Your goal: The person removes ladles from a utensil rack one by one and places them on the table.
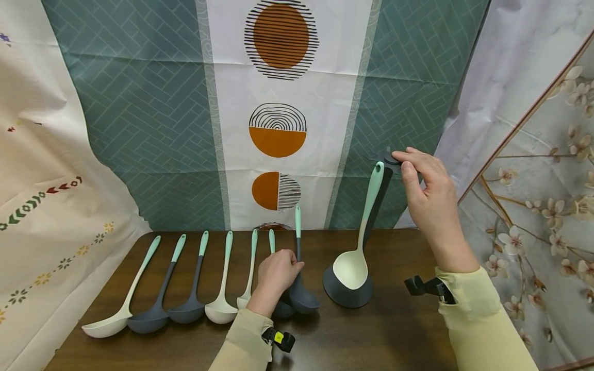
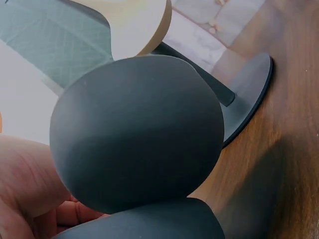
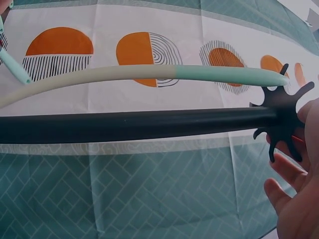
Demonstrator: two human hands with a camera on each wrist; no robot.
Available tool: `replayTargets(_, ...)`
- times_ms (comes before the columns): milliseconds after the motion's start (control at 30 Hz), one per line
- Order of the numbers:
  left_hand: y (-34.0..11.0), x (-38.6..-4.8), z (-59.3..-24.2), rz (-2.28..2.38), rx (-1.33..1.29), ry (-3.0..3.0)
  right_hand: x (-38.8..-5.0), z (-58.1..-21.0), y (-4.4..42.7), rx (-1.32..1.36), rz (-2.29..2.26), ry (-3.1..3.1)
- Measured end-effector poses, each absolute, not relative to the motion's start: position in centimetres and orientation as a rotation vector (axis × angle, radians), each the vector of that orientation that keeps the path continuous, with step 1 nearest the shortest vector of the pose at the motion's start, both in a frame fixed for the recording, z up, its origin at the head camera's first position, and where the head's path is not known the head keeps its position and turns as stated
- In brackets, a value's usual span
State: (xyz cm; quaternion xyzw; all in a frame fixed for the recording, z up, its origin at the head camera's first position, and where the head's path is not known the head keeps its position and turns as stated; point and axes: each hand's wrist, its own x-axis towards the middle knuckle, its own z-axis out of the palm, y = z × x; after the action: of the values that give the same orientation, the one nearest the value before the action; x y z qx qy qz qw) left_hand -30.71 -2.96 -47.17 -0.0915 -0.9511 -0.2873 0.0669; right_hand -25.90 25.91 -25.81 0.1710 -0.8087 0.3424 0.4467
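Observation:
My left hand [image 1: 276, 275] pinches the grey shaft of a ladle [image 1: 303, 298] with a mint handle, held above the table. In the left wrist view its dark bowl [image 2: 137, 129] fills the middle, over a second dark ladle [image 2: 149, 221]. My right hand [image 1: 431, 198] grips the hooked top of a dark utensil stand [image 3: 281, 114], between thumb and fingers. A cream ladle [image 1: 351, 269] with a mint handle hangs from one hook, its bowl in front of the round base [image 1: 348, 300]. The left fingertips are partly hidden.
Several cream and grey ladles with mint handles, including a cream one [image 1: 221, 310] and a grey one [image 1: 187, 310], lie in a row across the left of the brown table [image 1: 394, 330]. A patterned cloth [image 1: 153, 129] hangs behind; a floral curtain [image 1: 533, 232] is at right.

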Motion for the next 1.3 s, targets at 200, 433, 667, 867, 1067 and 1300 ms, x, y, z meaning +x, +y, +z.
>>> replayTargets(200, -3.0, -30.6, -47.4, -0.853, -0.283, -2.904, -25.8, -25.9, 26.0, 0.426, 0.851, -2.003)
replayTargets(433, -3.1, -30.6, -47.8, -0.82, -0.283, -2.918, -25.8, -26.0, 26.0, 0.431, 0.847, -1.995)
replayTargets(667, -3.1, -30.7, -48.2, -0.769, -0.289, -2.94, -25.7, -26.0, 26.0, 0.427, 0.861, -1.999)
replayTargets(867, -3.2, -30.9, -48.4, -0.74, -0.281, -2.966, -25.6, -25.9, 25.9, 0.426, 0.856, -1.998)
replayTargets(1067, -3.3, -30.8, -48.3, -0.741, -0.271, -2.985, -25.6, -25.9, 26.0, 0.431, 0.848, -1.988)
replayTargets(1300, -3.4, -31.0, -48.5, -0.718, -0.27, -3.01, -25.6, -25.9, 26.0, 0.428, 0.844, -1.988)
